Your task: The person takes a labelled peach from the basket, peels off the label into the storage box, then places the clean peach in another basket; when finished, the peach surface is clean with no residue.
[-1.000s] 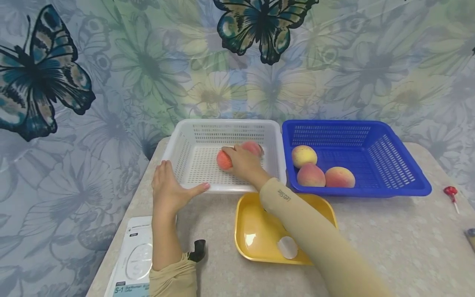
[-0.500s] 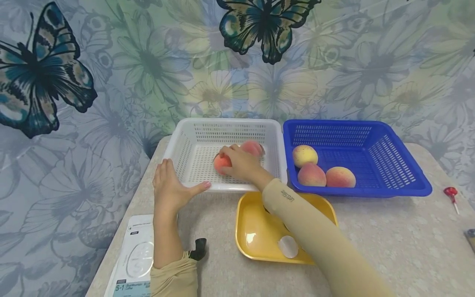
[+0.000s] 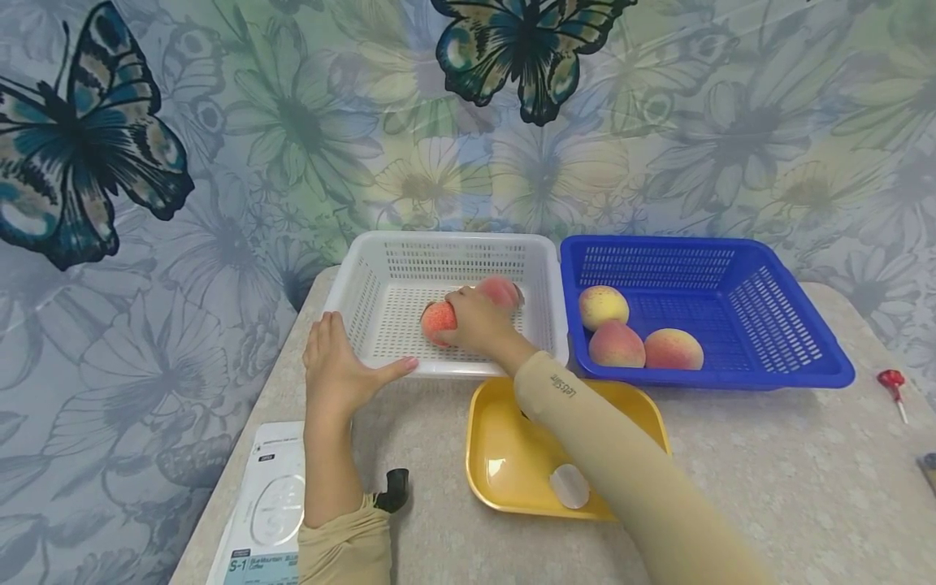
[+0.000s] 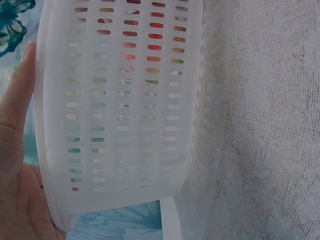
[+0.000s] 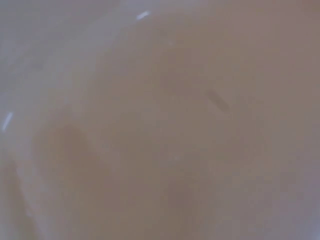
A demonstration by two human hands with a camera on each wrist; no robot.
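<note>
Head view. Two baskets side by side on the counter [image 3: 768, 487]. The near peach [image 3: 437, 323] lies in the white basket [image 3: 453, 371], right of its middle, with a second peach [image 3: 500, 291] beyond it, farther right. Right hand [image 3: 478, 321] at the near peach's right side, touching it; I can't tell whether the grip is firm or only resting there.

Handling, in my judgement: soft fruit, likely to bruise, so broad, light finger contact beats a squeeze. Fingers best kept low and close to the peach, clear of its neighbour, so neither gets knocked or rolls. A steady basket should help too.

Pose: right arm slants in from the near right, passing over the yellow tray [image 3: 504, 439]; wrist above the near rim, fingers bent and pointing left. Left hand [image 3: 336, 378] at the white basket's near left corner, fingers straight and pointing far, thumb stretched right along the near rim. Nothing gripped on that side; it looks like a brace.

Right of all this, the blue basket [image 3: 731, 313] holds three more peaches.

Left wrist view. Slotted near wall close up, red and orange showing through, presumably fruit. Thumb [image 4: 20, 90] lies straight along the rim.

Right wrist view. Only a pale brown blur; grip and peach can't be made out.
</note>
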